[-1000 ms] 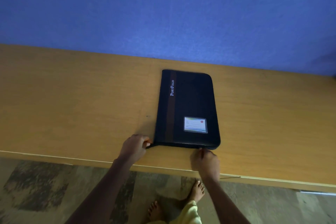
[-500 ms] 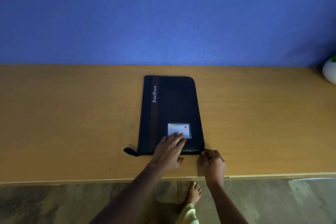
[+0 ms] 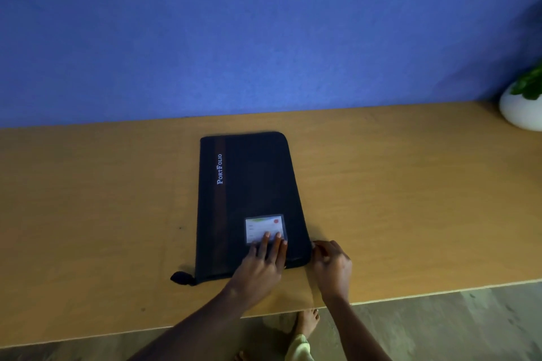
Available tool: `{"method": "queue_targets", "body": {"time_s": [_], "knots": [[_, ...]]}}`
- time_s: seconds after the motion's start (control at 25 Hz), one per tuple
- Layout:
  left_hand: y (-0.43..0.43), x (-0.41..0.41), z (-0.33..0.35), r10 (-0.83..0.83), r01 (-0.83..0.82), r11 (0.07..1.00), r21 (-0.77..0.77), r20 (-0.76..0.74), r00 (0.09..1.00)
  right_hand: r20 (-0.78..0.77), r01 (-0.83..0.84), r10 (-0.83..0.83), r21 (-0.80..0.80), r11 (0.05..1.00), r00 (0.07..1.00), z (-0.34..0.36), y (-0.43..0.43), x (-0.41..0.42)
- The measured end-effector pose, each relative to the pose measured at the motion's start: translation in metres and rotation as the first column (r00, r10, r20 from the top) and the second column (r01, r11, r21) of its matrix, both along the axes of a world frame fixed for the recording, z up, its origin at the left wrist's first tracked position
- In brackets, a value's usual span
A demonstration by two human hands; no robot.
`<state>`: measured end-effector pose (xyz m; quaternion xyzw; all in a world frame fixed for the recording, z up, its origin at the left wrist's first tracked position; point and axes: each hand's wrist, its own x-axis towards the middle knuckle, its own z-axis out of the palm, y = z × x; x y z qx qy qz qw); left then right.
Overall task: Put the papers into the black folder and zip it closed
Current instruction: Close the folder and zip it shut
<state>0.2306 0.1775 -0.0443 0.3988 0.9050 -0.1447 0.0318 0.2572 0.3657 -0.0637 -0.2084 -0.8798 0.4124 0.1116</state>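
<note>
The black folder (image 3: 249, 184) lies flat on the wooden table (image 3: 88, 214), lid down, with "PortFolio" printed along its left stripe and a white card window near its front. No papers are visible. My left hand (image 3: 261, 265) rests flat on the folder's front part, fingertips on the card window. My right hand (image 3: 331, 265) is at the folder's front right corner, fingers pinched at the zipper edge; the slider itself is hidden by the fingers. A black zipper tail (image 3: 181, 277) sticks out at the front left corner.
A blue wall (image 3: 264, 38) runs behind the table. A white pot with a green plant (image 3: 523, 105) stands at the far right. The table's front edge (image 3: 410, 291) is just behind my wrists, with my bare feet on the floor below.
My left hand left the front left corner and came to lie flat on the folder. My right hand shifted from the front edge to the right corner. The camera view tilted.
</note>
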Motion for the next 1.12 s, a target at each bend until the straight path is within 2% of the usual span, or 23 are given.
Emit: {"method": "queue_targets", "body": {"time_s": [0.12,0.28,0.4,0.52,0.68,0.84,0.96,1.12], "knots": [[0.009,-0.003,0.003,0.013,-0.016,0.999,0.040,0.068,0.998,-0.001,-0.056,0.056,-0.033,0.998,0.998,-0.002,0.013,-0.016],[0.019,-0.007,0.000,0.009,-0.008,0.993,0.115,-0.007,1.000,-0.011,-0.132,0.132,0.021,0.991,0.991,-0.002,0.028,-0.030],[0.028,-0.016,-0.001,0.109,-0.124,0.934,0.334,0.063,0.992,0.010,-0.223,0.223,0.073,0.972,0.975,-0.005,0.038,-0.032],[0.050,-0.060,0.007,0.172,-0.195,0.871,0.452,0.092,0.981,0.049,-0.267,0.264,0.076,0.961,0.963,-0.006,0.043,-0.033],[0.081,-0.122,-0.003,0.071,-0.116,0.909,0.399,0.126,0.990,0.107,-0.311,0.303,0.071,0.948,0.947,-0.008,0.046,-0.032],[0.082,-0.135,-0.027,0.011,-0.050,0.908,0.415,0.097,0.995,0.127,-0.392,0.380,0.091,0.915,0.916,-0.012,0.047,-0.016],[0.089,-0.138,-0.029,0.015,-0.061,0.868,0.493,0.097,0.995,0.129,-0.389,0.377,0.086,0.917,0.917,-0.012,0.041,0.005],[0.094,-0.137,-0.025,0.024,-0.085,0.787,0.611,0.106,0.994,0.082,-0.277,0.274,0.034,0.960,0.958,-0.007,0.042,-0.005]]}}
